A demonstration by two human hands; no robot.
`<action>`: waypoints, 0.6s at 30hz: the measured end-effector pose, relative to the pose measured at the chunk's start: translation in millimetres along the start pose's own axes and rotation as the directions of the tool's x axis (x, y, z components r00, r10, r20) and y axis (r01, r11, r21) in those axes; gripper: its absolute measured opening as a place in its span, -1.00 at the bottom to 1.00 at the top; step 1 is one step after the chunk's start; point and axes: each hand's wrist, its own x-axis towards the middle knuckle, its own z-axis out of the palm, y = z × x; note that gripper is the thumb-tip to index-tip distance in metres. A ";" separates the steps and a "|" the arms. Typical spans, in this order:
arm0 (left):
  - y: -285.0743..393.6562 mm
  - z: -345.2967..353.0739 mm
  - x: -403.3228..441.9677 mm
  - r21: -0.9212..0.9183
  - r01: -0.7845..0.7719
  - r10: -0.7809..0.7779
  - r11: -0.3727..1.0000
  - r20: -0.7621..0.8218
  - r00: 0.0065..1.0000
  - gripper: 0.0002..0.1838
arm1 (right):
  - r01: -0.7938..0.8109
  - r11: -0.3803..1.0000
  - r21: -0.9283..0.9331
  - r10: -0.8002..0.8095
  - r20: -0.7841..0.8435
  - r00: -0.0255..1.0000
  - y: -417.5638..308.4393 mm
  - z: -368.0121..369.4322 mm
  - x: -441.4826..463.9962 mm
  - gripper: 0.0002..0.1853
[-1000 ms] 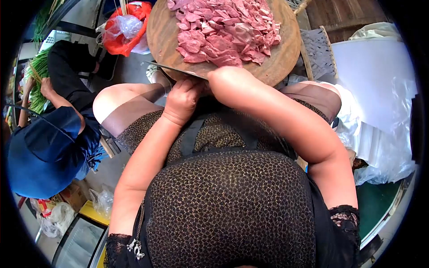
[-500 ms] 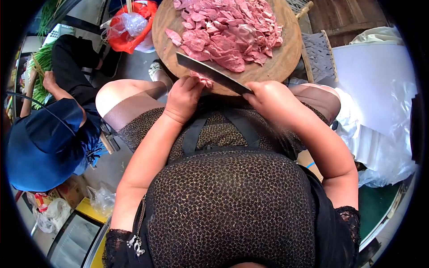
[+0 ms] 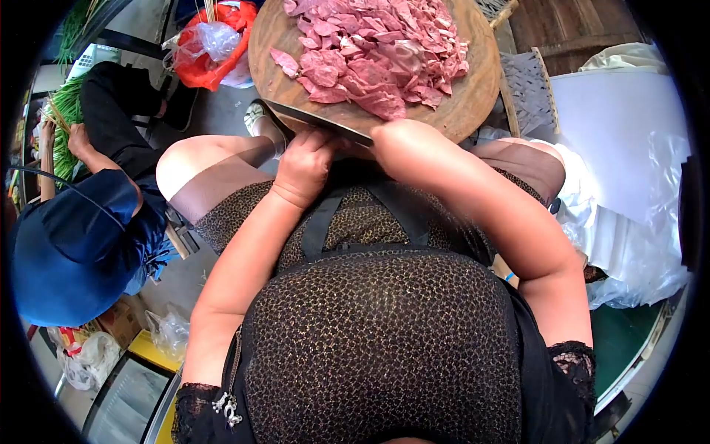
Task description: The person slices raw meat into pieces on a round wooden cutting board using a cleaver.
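Note:
A round wooden chopping board (image 3: 473, 103) stands in front of me, heaped with thin slices of pink meat (image 3: 384, 63). My right hand (image 3: 403, 140) is closed round the handle of a knife with a long, broad, dark blade (image 3: 318, 120). That blade slants across the board's near edge, its far end pointing left. Just below it, my left hand (image 3: 305, 163) has its fingers curled and pressed down on a piece of meat, which the blade and the fingers now mostly hide.
A red plastic bag (image 3: 214, 55) with clear plastic in it is left of the board. At far left a person in a dark blue hat (image 3: 63, 244) handles green stalks (image 3: 70, 103). A white panel (image 3: 614, 133) and clear plastic sheeting (image 3: 651, 259) are on the right.
My right hand has moved left and slightly up with the knife, and the blade has shifted left past the board's edge. My left hand stays nearly in place. The meat under it is now covered.

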 end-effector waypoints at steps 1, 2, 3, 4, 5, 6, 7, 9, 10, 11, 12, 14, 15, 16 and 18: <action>-0.4 0.9 -0.5 -0.012 -0.018 0.018 1.000 -0.002 1.000 -0.82 | 0.003 1.000 -0.001 -0.003 -0.001 1.000 -3.6 2.9 10.6 -0.75; -0.8 0.7 -0.4 -0.021 -0.035 0.035 0.999 -0.005 0.999 -0.83 | 0.025 1.000 -0.014 -0.026 -0.051 0.998 -7.2 5.3 20.7 -0.75; 0.8 -2.5 2.4 -0.013 -0.034 0.033 0.999 -0.004 0.999 -0.83 | 0.047 0.999 -0.025 -0.049 -0.100 0.994 -8.4 5.8 27.9 -0.75; 3.6 -6.8 7.3 -0.036 -0.031 0.031 0.999 -0.007 1.000 -0.83 | 0.036 0.999 0.015 -0.034 -0.109 0.993 -6.0 3.8 33.6 -0.75; 4.1 -9.8 10.5 -0.058 -0.029 0.028 0.998 -0.012 1.000 -0.83 | 0.058 0.995 0.076 -0.038 -0.242 0.970 -1.5 10.8 36.5 -0.76; 2.5 -10.8 10.7 -0.052 -0.028 0.027 0.998 -0.015 1.000 -0.83 | 0.086 0.987 0.132 -0.031 -0.370 0.929 4.6 20.2 38.2 -0.74; 1.0 -10.1 11.1 -0.015 0.040 -0.039 0.999 0.048 0.998 -0.85 | 0.064 0.983 0.173 0.022 -0.456 0.890 8.0 24.5 37.7 -0.73; -1.2 -9.3 15.6 -0.008 0.164 -0.163 0.986 0.088 0.983 -0.88 | 0.041 0.975 0.217 0.081 -0.527 0.846 14.7 18.7 24.8 -0.70; -4.0 -10.9 17.3 -0.007 0.167 -0.166 0.986 0.087 0.982 -0.88 | 0.076 0.968 0.241 0.086 -0.597 0.798 18.6 15.1 15.0 -0.70; -7.3 -12.6 19.2 -0.046 0.225 -0.219 0.973 0.121 0.968 -0.86 | 0.037 0.959 0.280 0.141 -0.586 0.798 23.7 9.3 4.1 -0.71; -9.9 -13.9 21.7 -0.083 0.279 -0.265 0.957 0.153 0.952 -0.84 | -0.003 0.949 0.316 0.195 -0.577 0.794 31.6 3.9 -6.1 -0.71; -14.8 -12.6 23.5 -0.082 0.266 -0.252 0.960 0.149 0.956 -0.87 | -0.028 0.934 0.357 0.263 -0.628 0.733 55.8 6.3 -22.7 -0.70; -16.6 -12.0 23.6 -0.089 0.301 -0.278 0.950 0.205 0.939 -0.88 | -0.071 0.929 0.362 0.294 -0.610 0.736 68.4 7.8 -28.9 -0.69; -15.1 -14.2 26.3 -0.093 0.336 -0.303 0.937 0.260 0.917 -0.89 | -0.114 0.924 0.365 0.325 -0.592 0.738 81.0 9.3 -35.1 -0.68; -15.1 -21.0 38.3 -0.180 0.388 -0.360 0.904 0.166 0.918 -0.88 | -0.228 0.827 0.513 0.486 -0.449 0.750 94.9 17.8 -44.1 -0.68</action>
